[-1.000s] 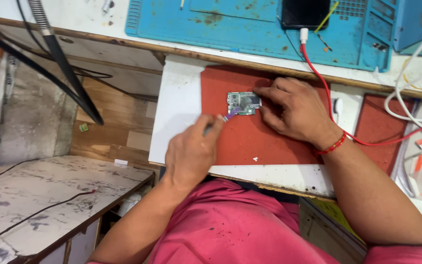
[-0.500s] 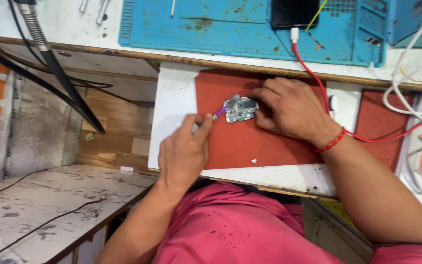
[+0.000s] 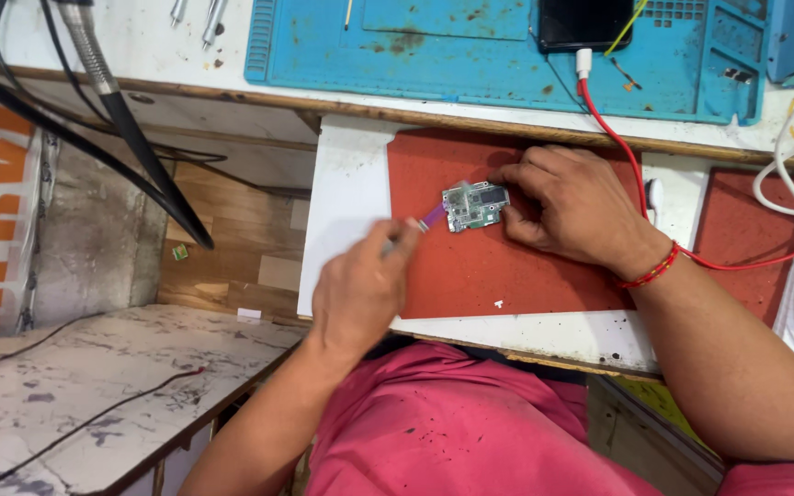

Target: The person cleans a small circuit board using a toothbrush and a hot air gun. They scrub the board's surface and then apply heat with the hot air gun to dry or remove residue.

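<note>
A small green circuit board (image 3: 473, 205) lies on a red mat (image 3: 507, 266) on a white pull-out shelf (image 3: 351, 202). My right hand (image 3: 576, 207) rests on the mat and pins the board's right edge with its fingertips. My left hand (image 3: 360, 289) holds a thin tool with a purple tip (image 3: 431, 218). That tip touches the board's left edge. A red thread band (image 3: 652, 269) circles my right wrist.
A blue work mat (image 3: 470, 46) covers the bench above, with a dark phone (image 3: 584, 23) on a red cable (image 3: 627, 156). White cables (image 3: 788, 174) coil at right. Black hoses (image 3: 130, 138) hang at left over a stained low table (image 3: 75, 367).
The view has shifted slightly. My left hand has drawn back toward me, with the tool tip still at the board's left edge. My right hand stays on the board.
</note>
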